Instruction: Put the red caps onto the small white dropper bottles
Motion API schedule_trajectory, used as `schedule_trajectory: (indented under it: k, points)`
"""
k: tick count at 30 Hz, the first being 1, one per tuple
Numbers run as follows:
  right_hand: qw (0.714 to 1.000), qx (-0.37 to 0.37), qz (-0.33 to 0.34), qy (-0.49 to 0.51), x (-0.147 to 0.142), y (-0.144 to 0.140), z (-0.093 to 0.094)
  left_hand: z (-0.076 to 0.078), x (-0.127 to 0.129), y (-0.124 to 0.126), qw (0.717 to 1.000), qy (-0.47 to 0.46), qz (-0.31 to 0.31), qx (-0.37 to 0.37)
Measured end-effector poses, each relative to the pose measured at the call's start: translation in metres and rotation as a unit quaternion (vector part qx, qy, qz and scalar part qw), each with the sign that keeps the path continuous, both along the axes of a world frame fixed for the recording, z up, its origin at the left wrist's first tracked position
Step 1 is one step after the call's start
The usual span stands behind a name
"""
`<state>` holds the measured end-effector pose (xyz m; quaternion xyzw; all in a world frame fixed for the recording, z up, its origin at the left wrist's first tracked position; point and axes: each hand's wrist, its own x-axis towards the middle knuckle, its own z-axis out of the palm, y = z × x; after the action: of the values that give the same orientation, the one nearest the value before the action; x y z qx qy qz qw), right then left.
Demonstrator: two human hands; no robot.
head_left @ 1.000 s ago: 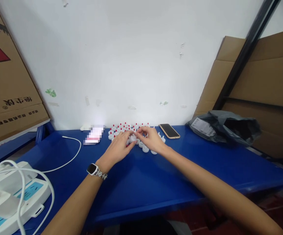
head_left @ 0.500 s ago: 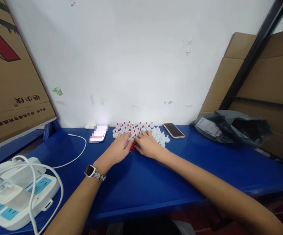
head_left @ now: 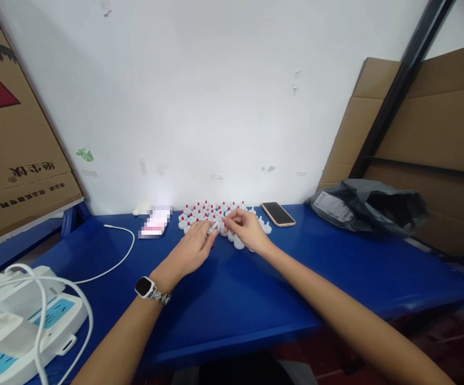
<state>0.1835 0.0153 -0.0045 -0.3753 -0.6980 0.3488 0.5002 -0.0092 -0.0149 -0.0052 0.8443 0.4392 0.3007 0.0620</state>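
Observation:
My left hand (head_left: 192,247) is closed, with a white nozzle cap (head_left: 213,229) between its thumb and fingers. Just to its right, my right hand (head_left: 248,229) is raised slightly with thumb and forefinger pinched together. Whatever lies in that pinch is too small to make out. Behind both hands stand several white caps with red tips (head_left: 199,213) in a cluster. White nozzle caps without red tips (head_left: 267,229) lie around and beyond my right hand. A bit of the loose red tips (head_left: 213,246) shows under my left hand, mostly hidden by it.
A phone with a lit, blurred screen (head_left: 154,222) lies at the left, a dark-screened phone (head_left: 278,214) at the right. A grey plastic bag (head_left: 368,208) sits farther right. A power strip (head_left: 58,321) with white cables occupies the left front of the blue table (head_left: 232,305).
My right hand has lifted off the red tips and moved slightly right, its fingers now pinched. My left hand stays by the caps. The whole view has shifted a little.

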Motion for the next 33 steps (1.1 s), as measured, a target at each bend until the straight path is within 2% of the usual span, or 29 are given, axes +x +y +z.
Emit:
schedule_trajectory:
  k: [2, 5, 14, 20, 22, 24, 28, 33]
  points:
    - [0.996, -0.03, 0.01, 0.081, -0.003, -0.001, -0.001, 0.001, 0.004, -0.003, 1.0, 0.002, -0.009, -0.004]
    - [0.99, -0.056, 0.022, 0.125, -0.008, -0.005, 0.001, 0.002, 0.009, -0.008, 1.0, 0.005, -0.017, -0.008]
    - [0.986, -0.073, 0.038, 0.148, -0.008, -0.012, 0.007, 0.005, 0.012, -0.013, 0.999, 0.022, -0.036, 0.002]
    - [0.986, -0.076, 0.074, 0.13, -0.008, -0.012, 0.006, 0.008, 0.015, -0.018, 0.998, 0.044, -0.038, 0.009]
    - [0.993, -0.048, 0.052, 0.099, -0.007, -0.013, 0.005, 0.008, 0.016, -0.018, 0.998, 0.042, -0.037, 0.019]
    - [1.0, 0.012, 0.021, 0.016, -0.005, -0.015, 0.006, 0.007, 0.016, -0.018, 0.998, 0.042, -0.039, 0.029]
    - [0.979, 0.12, -0.008, -0.166, -0.002, -0.022, 0.009, 0.005, 0.016, -0.017, 0.996, 0.058, -0.052, 0.049]
    - [0.97, 0.136, -0.013, -0.199, -0.003, -0.027, 0.008, 0.005, 0.019, -0.019, 0.993, 0.08, -0.062, 0.062]
